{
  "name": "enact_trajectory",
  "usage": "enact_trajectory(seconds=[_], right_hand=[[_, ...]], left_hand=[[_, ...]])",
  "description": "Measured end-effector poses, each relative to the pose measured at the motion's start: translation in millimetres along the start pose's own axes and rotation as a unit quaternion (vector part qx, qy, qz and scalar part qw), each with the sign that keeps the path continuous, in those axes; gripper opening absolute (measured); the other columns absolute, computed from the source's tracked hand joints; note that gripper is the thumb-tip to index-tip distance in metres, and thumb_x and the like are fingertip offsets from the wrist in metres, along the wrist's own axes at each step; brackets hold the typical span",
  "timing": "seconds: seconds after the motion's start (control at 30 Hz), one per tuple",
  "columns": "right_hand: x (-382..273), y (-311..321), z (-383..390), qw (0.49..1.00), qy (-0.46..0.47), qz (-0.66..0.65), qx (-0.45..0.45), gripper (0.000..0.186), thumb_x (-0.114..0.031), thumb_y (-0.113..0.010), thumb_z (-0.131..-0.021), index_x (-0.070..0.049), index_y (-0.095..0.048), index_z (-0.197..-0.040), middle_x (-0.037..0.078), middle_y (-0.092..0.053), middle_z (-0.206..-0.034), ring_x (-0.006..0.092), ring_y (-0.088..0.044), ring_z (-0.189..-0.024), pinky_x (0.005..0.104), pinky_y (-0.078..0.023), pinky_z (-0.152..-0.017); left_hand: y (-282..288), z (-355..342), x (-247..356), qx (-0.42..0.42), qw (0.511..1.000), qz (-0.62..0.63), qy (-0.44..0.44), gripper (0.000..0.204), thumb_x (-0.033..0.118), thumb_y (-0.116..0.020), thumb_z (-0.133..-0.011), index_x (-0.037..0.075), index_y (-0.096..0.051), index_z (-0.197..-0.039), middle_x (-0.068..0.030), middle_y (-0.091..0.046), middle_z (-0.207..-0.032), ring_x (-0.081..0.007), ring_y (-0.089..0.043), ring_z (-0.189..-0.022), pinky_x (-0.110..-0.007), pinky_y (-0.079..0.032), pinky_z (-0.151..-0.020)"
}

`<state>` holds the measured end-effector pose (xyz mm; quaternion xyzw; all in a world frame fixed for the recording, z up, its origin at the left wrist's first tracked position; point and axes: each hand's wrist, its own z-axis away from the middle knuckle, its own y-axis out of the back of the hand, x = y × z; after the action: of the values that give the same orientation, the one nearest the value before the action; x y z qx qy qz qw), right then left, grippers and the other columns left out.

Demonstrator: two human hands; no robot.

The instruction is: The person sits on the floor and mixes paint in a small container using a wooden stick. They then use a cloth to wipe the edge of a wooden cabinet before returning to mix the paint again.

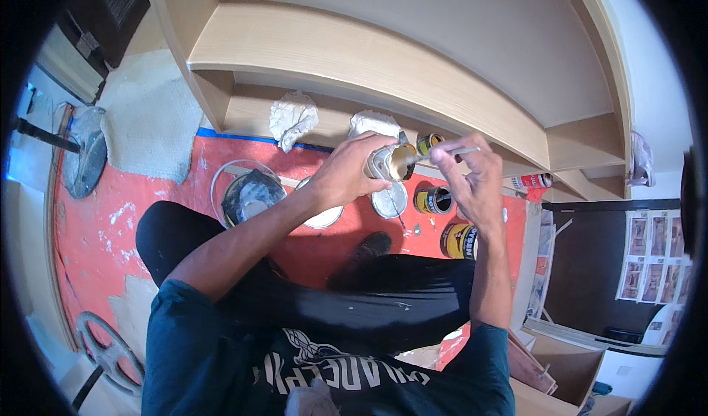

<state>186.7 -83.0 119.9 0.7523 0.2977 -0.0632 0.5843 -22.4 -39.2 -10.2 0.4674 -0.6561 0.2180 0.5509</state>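
My left hand (346, 167) grips a small open metal can (391, 162), tilted toward the right with pale paint showing at its mouth. Just right of it, my right hand (476, 184) pinches a thin pale stick (467, 150) near the can's rim; its far end is hard to make out. Below the can sit a round lid or dish with pale paint (387, 202) and a yellow-and-black paint can (431, 200). A larger yellow-and-black can (459, 240) stands lower right, and a smaller one (429, 142) is behind my hands.
A wooden shelf unit (369, 51) spans the top, with crumpled white cloths (293, 119) at its base. A bucket (251, 195) and white container (317, 217) sit left on red floor covering (118, 224). A round metal stand (82, 154) is far left, a wooden box (560, 364) lower right.
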Motion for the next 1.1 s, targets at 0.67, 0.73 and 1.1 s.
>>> enact_trajectory(seconds=[0.67, 0.73, 1.1], right_hand=[[-18.3, -14.2, -13.0, 0.999, 0.001, 0.051, -0.004, 0.016, -0.018, -0.076, -0.093, -0.002, -0.076, -0.092, 0.011, -0.073, -0.082, 0.0251, -0.058, -0.072, 0.0379, -0.049, -0.066], [-12.7, -16.9, -10.0, 0.999, -0.025, 0.008, 0.021, 0.017, -0.019, -0.076, -0.093, -0.002, -0.076, -0.093, 0.011, -0.072, -0.081, 0.0239, -0.058, -0.071, 0.0371, -0.049, -0.065], [-7.0, -33.0, -10.1, 0.999, -0.042, -0.013, -0.030, 0.019, -0.019, -0.075, -0.095, 0.000, -0.076, -0.094, 0.012, -0.072, -0.080, 0.0226, -0.061, -0.076, 0.0357, -0.050, -0.069]], left_hand=[[-1.1, 6.3, -18.1, 0.043, 0.999, -0.016, 0.007, 0.065, 0.006, -0.088, -0.069, 0.000, -0.062, -0.129, -0.0172, -0.066, -0.125, -0.0351, -0.065, -0.117, -0.042, -0.052, -0.100], [-1.4, 5.7, -17.3, 0.032, 0.999, -0.004, 0.017, 0.066, 0.006, -0.088, -0.069, 0.000, -0.061, -0.130, -0.0176, -0.066, -0.126, -0.0354, -0.065, -0.118, -0.042, -0.052, -0.101], [-5.5, 5.5, -15.1, 0.057, 0.998, 0.035, 0.004, 0.067, 0.007, -0.089, -0.069, 0.002, -0.061, -0.130, -0.0173, -0.067, -0.125, -0.0340, -0.065, -0.118, -0.041, -0.052, -0.100]])
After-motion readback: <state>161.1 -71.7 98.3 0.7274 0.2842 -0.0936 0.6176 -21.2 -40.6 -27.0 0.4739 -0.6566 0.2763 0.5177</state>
